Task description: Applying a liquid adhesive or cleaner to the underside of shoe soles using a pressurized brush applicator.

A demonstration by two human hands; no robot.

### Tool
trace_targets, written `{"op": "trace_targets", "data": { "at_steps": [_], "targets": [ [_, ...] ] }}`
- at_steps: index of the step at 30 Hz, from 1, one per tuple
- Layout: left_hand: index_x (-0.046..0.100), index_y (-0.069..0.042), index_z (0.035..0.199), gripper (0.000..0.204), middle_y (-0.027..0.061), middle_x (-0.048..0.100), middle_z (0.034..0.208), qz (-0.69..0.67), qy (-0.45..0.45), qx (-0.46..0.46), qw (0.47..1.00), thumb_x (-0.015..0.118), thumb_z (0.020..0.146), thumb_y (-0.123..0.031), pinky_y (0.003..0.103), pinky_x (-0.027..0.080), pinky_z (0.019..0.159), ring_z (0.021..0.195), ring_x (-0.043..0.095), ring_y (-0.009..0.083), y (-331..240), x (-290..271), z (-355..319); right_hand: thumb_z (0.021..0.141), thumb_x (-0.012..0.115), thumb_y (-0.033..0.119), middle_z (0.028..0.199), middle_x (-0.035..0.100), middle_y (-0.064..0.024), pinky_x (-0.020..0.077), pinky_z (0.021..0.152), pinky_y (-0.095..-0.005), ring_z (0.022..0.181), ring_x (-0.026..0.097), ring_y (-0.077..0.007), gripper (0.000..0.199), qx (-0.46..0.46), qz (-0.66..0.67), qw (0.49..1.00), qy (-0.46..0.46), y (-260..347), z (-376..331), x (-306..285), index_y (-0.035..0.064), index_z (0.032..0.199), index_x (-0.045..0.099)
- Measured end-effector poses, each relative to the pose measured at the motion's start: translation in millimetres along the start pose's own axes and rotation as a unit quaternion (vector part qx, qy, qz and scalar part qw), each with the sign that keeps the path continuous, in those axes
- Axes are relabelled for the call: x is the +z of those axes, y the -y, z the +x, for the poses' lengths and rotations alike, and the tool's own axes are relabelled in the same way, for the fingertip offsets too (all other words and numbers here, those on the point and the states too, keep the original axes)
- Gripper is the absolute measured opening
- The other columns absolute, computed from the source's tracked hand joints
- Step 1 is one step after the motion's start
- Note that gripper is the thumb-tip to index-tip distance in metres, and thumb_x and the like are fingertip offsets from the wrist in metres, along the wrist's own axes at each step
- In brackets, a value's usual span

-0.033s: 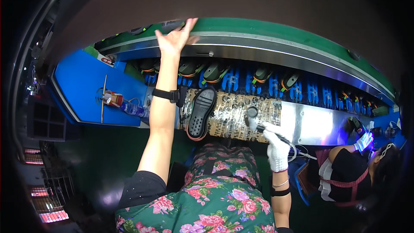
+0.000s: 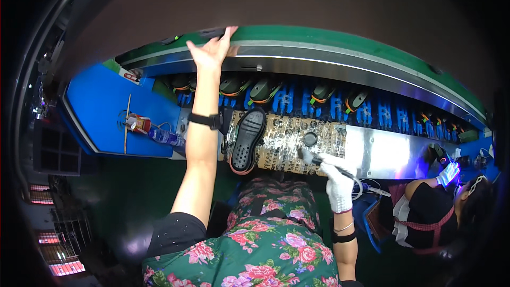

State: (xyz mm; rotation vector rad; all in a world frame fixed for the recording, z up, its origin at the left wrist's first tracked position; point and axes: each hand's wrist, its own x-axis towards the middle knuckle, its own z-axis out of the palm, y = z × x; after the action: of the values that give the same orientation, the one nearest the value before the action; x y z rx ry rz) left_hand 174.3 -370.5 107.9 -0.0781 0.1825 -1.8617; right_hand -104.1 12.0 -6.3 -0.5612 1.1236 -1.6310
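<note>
My bare left hand (image 2: 211,53) reaches up over the edge of the green belt (image 2: 297,36), its fingers spread. Just beyond those fingers lies a dark item (image 2: 211,33), partly hidden. In a white knitted glove, my right hand (image 2: 338,180) is closed round the dark handle of a brush (image 2: 309,156) with a pale hose trailing from it. The brush head is over the work surface, beside a small round dark dish (image 2: 310,138). A black shoe sole (image 2: 248,135) with a reddish rim lies on the taped cardboard (image 2: 284,151), between my arms.
Behind the cardboard, several dark shoe parts (image 2: 262,91) with orange bands rest on blue holders (image 2: 284,100). A blue side table (image 2: 103,109) at left bears a bottle (image 2: 164,136) and a stick. At right, a co-worker (image 2: 425,207) sits by the bench.
My left hand has shifted slightly left, still spread at the belt. The brush in my right hand has moved a little left and nearer to me. The shoe sole has stayed put.
</note>
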Motion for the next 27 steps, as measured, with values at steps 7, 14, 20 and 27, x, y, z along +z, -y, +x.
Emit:
{"op": "trace_targets", "data": {
  "at_steps": [7, 14, 20, 27],
  "targets": [
    [0.04, 0.007, 0.148, 0.066, 0.0256, 0.045, 0.153, 0.396, -0.015, 0.187, 0.899, 0.049, 0.106, -0.044, 0.046, 0.042, 0.117, 0.137, 0.05, 0.0366, 67.7, -39.7, -34.9, 0.08, 0.074, -0.012, 0.105, 0.077, -0.0183, 0.0603, 0.079, -0.03, 0.089, 0.074, -0.0211, 0.026, 0.039, 0.016, 0.999, -0.02, -22.9, -12.8, -8.0, -0.0072, 0.105, 0.076],
    [0.058, -0.001, 0.139, 0.051, 0.0151, 0.062, 0.133, 0.784, 0.221, 0.096, 0.572, 0.072, 0.096, -0.022, 0.034, 0.054, 0.097, 0.121, 0.06, 0.0225, 248.6, -70.2, -22.1, 0.084, 0.072, -0.008, 0.105, 0.077, -0.0189, 0.0617, 0.076, -0.0307, 0.086, 0.074, -0.0215, 0.022, -0.005, 0.102, 0.99, -0.098, -32.5, -31.8, -21.8, -0.0067, 0.105, 0.076],
    [0.037, -0.009, 0.158, 0.085, 0.0259, 0.053, 0.146, 0.858, 0.378, 0.138, 0.32, 0.071, 0.092, -0.05, 0.052, 0.041, 0.112, 0.135, 0.051, 0.0419, 433.1, -89.7, 23.2, 0.085, 0.07, -0.005, 0.106, 0.077, -0.0173, 0.0587, 0.075, -0.0295, 0.081, 0.072, -0.0183, 0.019, -0.079, 0.097, 0.974, -0.189, -36.8, -49.7, -51.1, -0.006, 0.102, 0.076],
    [0.059, -0.019, 0.134, 0.053, 0.0173, 0.065, 0.123, 0.862, 0.403, 0.126, 0.279, 0.077, 0.09, -0.043, 0.051, 0.048, 0.102, 0.121, 0.062, 0.0363, 545.2, -120.0, 59.4, 0.089, 0.073, -0.003, 0.105, 0.078, -0.0146, 0.0601, 0.078, -0.0289, 0.088, 0.074, -0.0192, 0.018, -0.115, 0.108, 0.956, -0.248, -44.7, -82.8, -72.1, -0.0052, 0.106, 0.077]
  ]
}}
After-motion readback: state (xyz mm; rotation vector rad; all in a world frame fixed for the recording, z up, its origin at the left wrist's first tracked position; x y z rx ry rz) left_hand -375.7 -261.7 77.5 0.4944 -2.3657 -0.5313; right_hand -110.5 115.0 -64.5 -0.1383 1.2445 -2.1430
